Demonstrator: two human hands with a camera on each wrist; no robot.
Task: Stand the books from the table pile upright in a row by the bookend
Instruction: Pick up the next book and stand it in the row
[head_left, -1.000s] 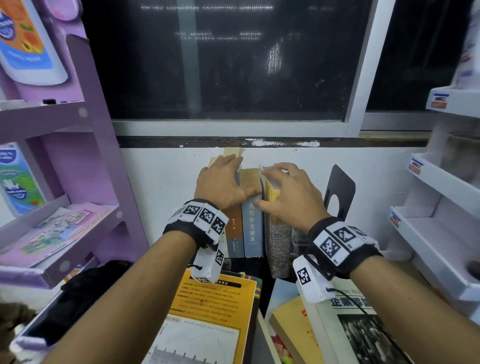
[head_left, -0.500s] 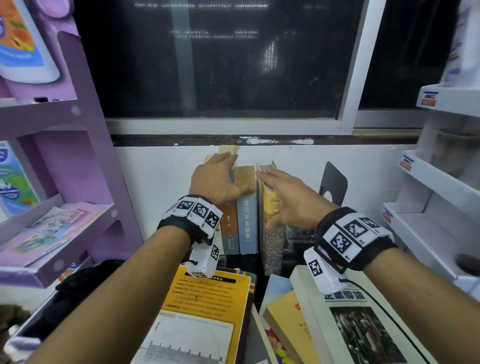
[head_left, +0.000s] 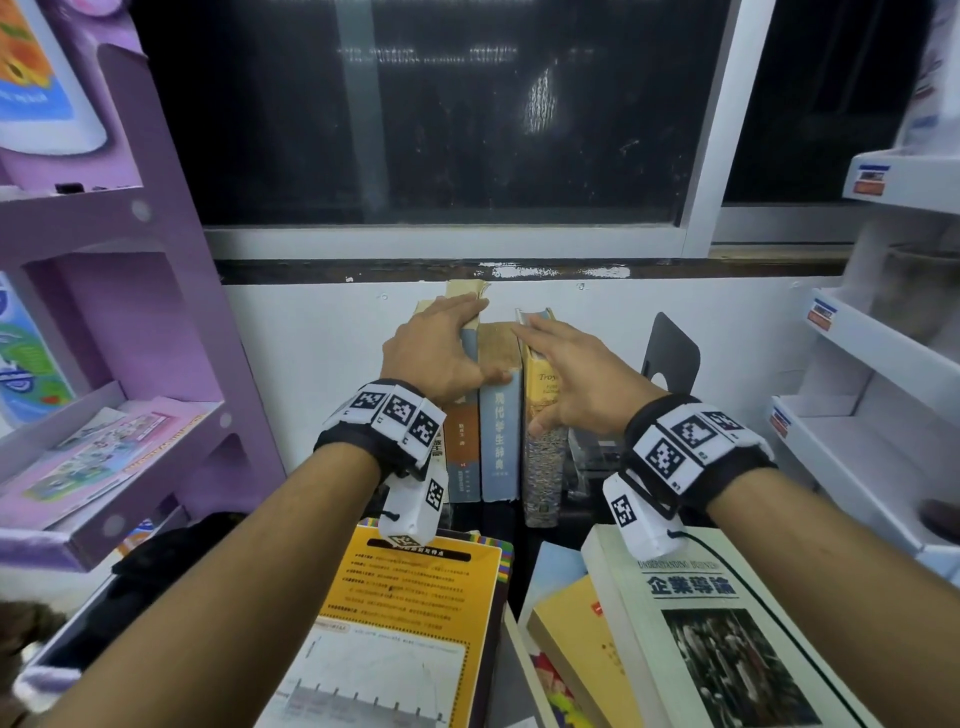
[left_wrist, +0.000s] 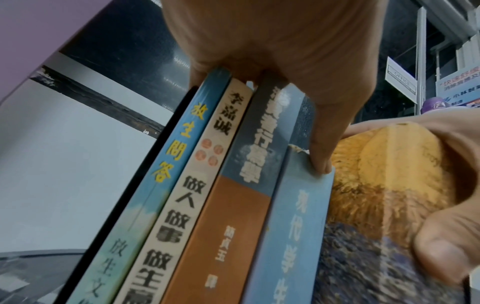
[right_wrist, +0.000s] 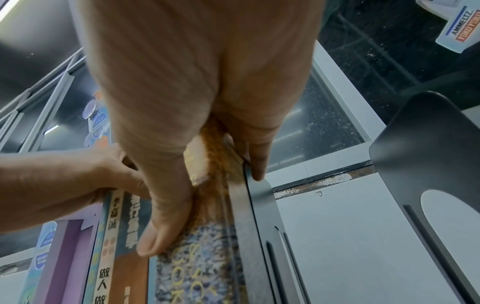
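Observation:
Several books stand upright in a row against the white wall. My left hand (head_left: 441, 343) lies over the tops of the left ones, fingers curled behind, thumb pressing the blue book (head_left: 500, 441) spine (left_wrist: 293, 226). My right hand (head_left: 566, 374) clasps the yellow patterned book (head_left: 543, 467) at the row's right end, thumb on its spine (right_wrist: 197, 277), fingers over its top. A dark metal plate (right_wrist: 259, 205) sits right beside that book. A black bookend (head_left: 670, 353) stands apart to the right (right_wrist: 428, 144). The pile lies in front: a yellow-covered book (head_left: 410, 623) and a white textbook (head_left: 727, 623).
A purple shelf unit (head_left: 104, 364) crowds the left side and a white shelf unit (head_left: 872, 415) the right. The window ledge (head_left: 467, 270) runs just above the row. A black bag (head_left: 171, 561) lies at the lower left.
The yellow book has gone from leaning with a gap to standing close against the blue book. My right fingers have stretched out along its top. The left hand stays put.

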